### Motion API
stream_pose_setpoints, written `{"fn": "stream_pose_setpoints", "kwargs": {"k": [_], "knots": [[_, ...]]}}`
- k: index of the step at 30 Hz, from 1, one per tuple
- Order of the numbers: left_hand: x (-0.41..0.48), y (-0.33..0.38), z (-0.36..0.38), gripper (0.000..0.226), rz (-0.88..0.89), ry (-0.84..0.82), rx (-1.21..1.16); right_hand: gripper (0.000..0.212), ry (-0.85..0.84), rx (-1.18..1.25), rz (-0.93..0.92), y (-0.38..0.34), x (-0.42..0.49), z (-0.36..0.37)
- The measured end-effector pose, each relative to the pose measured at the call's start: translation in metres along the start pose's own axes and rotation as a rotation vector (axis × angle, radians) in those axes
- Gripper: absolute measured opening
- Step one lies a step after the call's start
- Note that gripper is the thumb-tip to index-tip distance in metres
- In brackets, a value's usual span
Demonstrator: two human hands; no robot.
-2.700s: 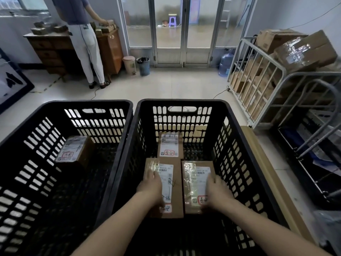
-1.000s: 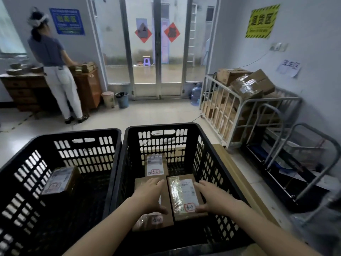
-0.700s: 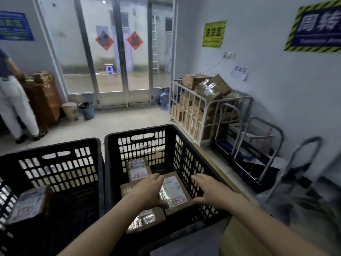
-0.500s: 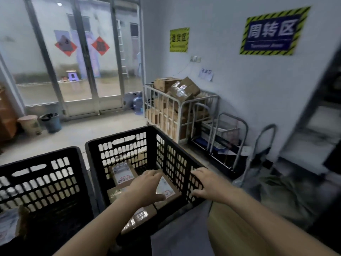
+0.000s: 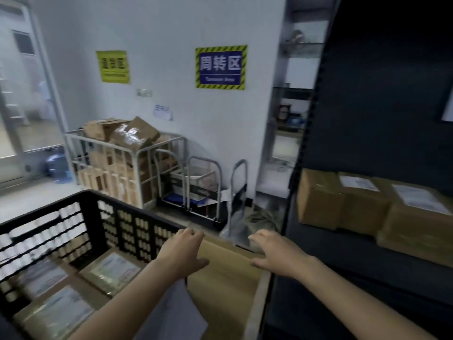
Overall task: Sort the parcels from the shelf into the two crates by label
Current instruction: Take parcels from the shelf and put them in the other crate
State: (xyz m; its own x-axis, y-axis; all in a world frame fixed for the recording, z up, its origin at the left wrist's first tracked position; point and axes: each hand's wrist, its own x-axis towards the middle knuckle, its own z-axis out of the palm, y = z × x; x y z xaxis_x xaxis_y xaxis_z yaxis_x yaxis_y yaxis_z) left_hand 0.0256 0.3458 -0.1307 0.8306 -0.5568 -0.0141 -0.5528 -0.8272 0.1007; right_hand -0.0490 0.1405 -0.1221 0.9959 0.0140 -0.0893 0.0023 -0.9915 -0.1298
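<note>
Head view: both hands have left the sorted parcels (image 5: 111, 272) in the black crate (image 5: 132, 209); left hand (image 5: 182, 253) over the crate's right rim, right hand (image 5: 277, 253) beyond it, fingers loosely spread, empty. Shelf parcels (image 5: 343, 204) lie right of the crate, so a fresh pick is judged next.

Parcels (image 5: 107, 272) in crate (image 5: 137, 224) left — shelf (image 5: 367, 261) with boxes (image 5: 362, 207) right.

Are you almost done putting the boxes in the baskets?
Not yet. Done: three labelled parcels lie in the black crate. In hand: nothing; the left hand and right hand are open and empty, held out beside the crate. Left: several brown boxes wait on the shelf.
</note>
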Motion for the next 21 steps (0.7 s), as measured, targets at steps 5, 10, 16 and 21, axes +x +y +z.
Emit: {"fn": "stream_pose_setpoints", "kwargs": {"k": [5,10,16,21], "knots": [[0.013,0.083,0.0,0.061,0.166,-0.012,-0.003,0.062,0.023,0.051,0.158,0.056,-0.074,-0.011],[0.009,0.181,-0.003,0.053,0.323,0.005,0.005,0.064,0.096,0.083,0.321,0.119,-0.162,-0.02],[-0.007,0.28,0.004,0.069,0.447,-0.004,0.018,0.067,0.147,0.128,0.459,0.179,-0.254,-0.021],[-0.026,0.346,0.006,0.069,0.489,-0.007,0.007,0.066,0.168,0.121,0.512,0.216,-0.317,-0.022]]}}
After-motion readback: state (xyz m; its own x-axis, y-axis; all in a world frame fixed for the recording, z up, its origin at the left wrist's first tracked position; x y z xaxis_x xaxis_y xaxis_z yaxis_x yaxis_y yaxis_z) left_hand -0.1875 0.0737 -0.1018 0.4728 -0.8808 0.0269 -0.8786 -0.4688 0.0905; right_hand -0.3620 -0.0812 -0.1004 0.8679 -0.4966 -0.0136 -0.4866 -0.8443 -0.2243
